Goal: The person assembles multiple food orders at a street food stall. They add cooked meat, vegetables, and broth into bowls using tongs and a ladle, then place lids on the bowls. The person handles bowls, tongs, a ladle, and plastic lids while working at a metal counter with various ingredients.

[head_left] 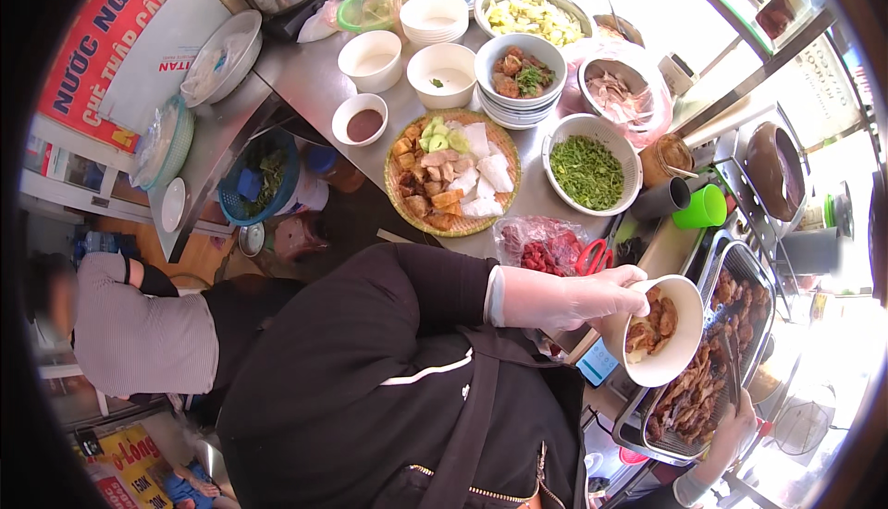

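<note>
My left hand [601, 298], in a clear plastic glove, grips a white bowl [683, 361] by its rim. The bowl is tilted and has pieces of browned meat [652, 327] inside. Lower right, my right hand [733, 430], also gloved, is closed round metal tongs [733, 366]. The tongs reach over a wire-rimmed tray [647, 444] heaped with grilled meat [689, 396]; whether their tips hold a piece is not clear. Beneath my left wrist lie red-handled scissors [594, 257] beside a plastic bag of red pieces [546, 248]. Part of a small scale [597, 361] shows under the bowl.
A round woven tray [400, 196] of assorted food stands on the steel counter [305, 79], near white bowls [444, 73] and a colander of chopped greens [587, 165]. A green cup [703, 207] and black cup [664, 199] stand by the meat tray. Another person [148, 324] is at left.
</note>
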Action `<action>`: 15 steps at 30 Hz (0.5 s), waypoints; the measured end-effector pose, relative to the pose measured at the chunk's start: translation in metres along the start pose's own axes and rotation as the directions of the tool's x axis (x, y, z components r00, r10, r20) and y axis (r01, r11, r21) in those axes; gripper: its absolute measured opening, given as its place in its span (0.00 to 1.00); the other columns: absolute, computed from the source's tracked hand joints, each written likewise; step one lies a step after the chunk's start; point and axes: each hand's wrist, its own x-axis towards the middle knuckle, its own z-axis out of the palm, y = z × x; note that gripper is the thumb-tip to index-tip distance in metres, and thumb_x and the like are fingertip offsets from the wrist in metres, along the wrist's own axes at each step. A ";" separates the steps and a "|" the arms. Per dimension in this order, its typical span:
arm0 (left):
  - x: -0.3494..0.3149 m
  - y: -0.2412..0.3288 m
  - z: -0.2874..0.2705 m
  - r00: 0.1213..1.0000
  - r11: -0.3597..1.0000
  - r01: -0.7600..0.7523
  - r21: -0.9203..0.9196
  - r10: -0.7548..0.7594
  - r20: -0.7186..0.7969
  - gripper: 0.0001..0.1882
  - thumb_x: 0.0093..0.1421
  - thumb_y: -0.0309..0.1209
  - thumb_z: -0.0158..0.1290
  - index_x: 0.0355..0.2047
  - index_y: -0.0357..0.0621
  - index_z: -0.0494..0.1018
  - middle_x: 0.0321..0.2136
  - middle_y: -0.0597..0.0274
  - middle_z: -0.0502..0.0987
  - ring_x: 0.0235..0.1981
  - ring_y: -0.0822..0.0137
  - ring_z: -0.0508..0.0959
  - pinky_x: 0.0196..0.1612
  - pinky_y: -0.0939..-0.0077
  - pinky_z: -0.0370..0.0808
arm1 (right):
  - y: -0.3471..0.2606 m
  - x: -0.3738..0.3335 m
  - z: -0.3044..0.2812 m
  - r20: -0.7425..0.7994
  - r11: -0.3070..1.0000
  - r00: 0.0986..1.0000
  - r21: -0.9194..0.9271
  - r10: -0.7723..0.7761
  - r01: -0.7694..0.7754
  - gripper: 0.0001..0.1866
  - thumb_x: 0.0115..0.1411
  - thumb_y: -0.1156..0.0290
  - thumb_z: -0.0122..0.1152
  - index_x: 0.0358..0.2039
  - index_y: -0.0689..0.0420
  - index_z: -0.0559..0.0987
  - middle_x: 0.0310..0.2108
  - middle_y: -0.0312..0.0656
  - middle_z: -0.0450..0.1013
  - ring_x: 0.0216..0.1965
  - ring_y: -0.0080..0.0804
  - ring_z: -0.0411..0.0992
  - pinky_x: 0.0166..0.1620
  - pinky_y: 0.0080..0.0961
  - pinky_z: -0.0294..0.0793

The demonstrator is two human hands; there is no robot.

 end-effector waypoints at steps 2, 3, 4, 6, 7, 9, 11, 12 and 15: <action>0.007 -0.004 -0.005 0.998 0.999 -0.043 0.001 0.043 0.047 0.34 0.53 0.29 0.56 0.59 0.45 0.58 0.50 0.57 0.66 0.55 0.61 0.70 0.54 0.57 0.73 | 0.004 0.000 0.002 -0.087 0.972 0.986 0.178 -0.139 0.152 0.20 0.56 0.84 0.51 0.50 0.64 0.77 0.40 0.52 0.79 0.41 0.44 0.77 0.47 0.33 0.72; 0.005 0.001 0.003 0.996 0.995 -0.090 -0.035 0.089 -0.023 0.22 0.49 0.27 0.57 0.45 0.48 0.65 0.40 0.64 0.67 0.45 0.69 0.70 0.48 0.71 0.70 | 0.014 -0.006 0.000 -0.136 0.952 0.977 0.240 -0.161 0.190 0.20 0.56 0.84 0.50 0.50 0.65 0.77 0.41 0.51 0.79 0.42 0.42 0.77 0.48 0.32 0.71; 0.010 -0.001 0.001 0.994 0.993 -0.105 -0.050 0.106 0.009 0.23 0.49 0.28 0.58 0.46 0.47 0.65 0.42 0.63 0.67 0.47 0.68 0.70 0.49 0.69 0.71 | 0.011 -0.012 -0.004 -0.161 0.932 0.976 0.310 -0.146 0.190 0.20 0.57 0.85 0.50 0.50 0.65 0.77 0.43 0.49 0.79 0.44 0.40 0.76 0.50 0.31 0.71; 0.014 0.000 -0.008 0.984 0.986 -0.163 -0.031 0.165 0.061 0.26 0.49 0.29 0.59 0.49 0.46 0.65 0.45 0.61 0.69 0.49 0.66 0.72 0.52 0.64 0.73 | -0.019 -0.018 -0.014 -0.161 0.920 0.977 0.343 -0.138 0.187 0.18 0.59 0.84 0.49 0.50 0.67 0.77 0.43 0.49 0.78 0.45 0.37 0.75 0.52 0.29 0.70; 0.015 0.001 -0.008 0.982 0.986 -0.166 -0.028 0.168 0.088 0.28 0.49 0.30 0.60 0.50 0.45 0.64 0.47 0.60 0.69 0.51 0.65 0.72 0.53 0.61 0.74 | -0.031 -0.025 -0.020 -0.201 0.908 0.962 0.338 -0.187 0.248 0.17 0.60 0.84 0.50 0.50 0.67 0.76 0.42 0.49 0.78 0.44 0.34 0.75 0.52 0.27 0.70; 0.003 0.011 0.001 0.986 0.982 -0.163 0.100 0.159 0.039 0.36 0.50 0.33 0.59 0.60 0.43 0.60 0.55 0.57 0.68 0.56 0.63 0.71 0.57 0.61 0.73 | -0.051 -0.033 -0.025 -0.135 0.893 0.977 0.399 -0.167 0.208 0.18 0.59 0.84 0.54 0.50 0.66 0.76 0.41 0.47 0.78 0.42 0.29 0.74 0.50 0.24 0.70; 0.008 0.006 -0.002 0.981 0.976 -0.188 0.113 0.180 0.075 0.38 0.52 0.34 0.57 0.62 0.43 0.57 0.57 0.56 0.66 0.57 0.63 0.71 0.58 0.60 0.72 | -0.056 -0.040 -0.019 -0.232 0.875 0.947 0.380 -0.223 0.299 0.18 0.54 0.83 0.60 0.46 0.58 0.80 0.36 0.48 0.78 0.36 0.39 0.77 0.41 0.27 0.73; 0.008 0.004 -0.001 0.983 0.973 -0.180 0.143 0.174 0.056 0.38 0.53 0.33 0.55 0.63 0.43 0.56 0.58 0.56 0.65 0.58 0.64 0.70 0.59 0.59 0.71 | -0.059 -0.042 -0.023 -0.217 0.885 0.942 0.340 -0.255 0.318 0.18 0.53 0.83 0.61 0.46 0.57 0.80 0.35 0.47 0.78 0.35 0.41 0.77 0.40 0.28 0.74; 0.006 0.001 0.004 0.985 0.969 -0.173 0.174 0.170 0.036 0.36 0.53 0.33 0.54 0.63 0.43 0.56 0.58 0.56 0.65 0.59 0.62 0.70 0.58 0.60 0.72 | -0.065 -0.050 -0.027 -0.206 0.890 0.931 0.291 -0.301 0.351 0.18 0.51 0.82 0.62 0.44 0.56 0.81 0.33 0.45 0.77 0.34 0.44 0.77 0.39 0.30 0.74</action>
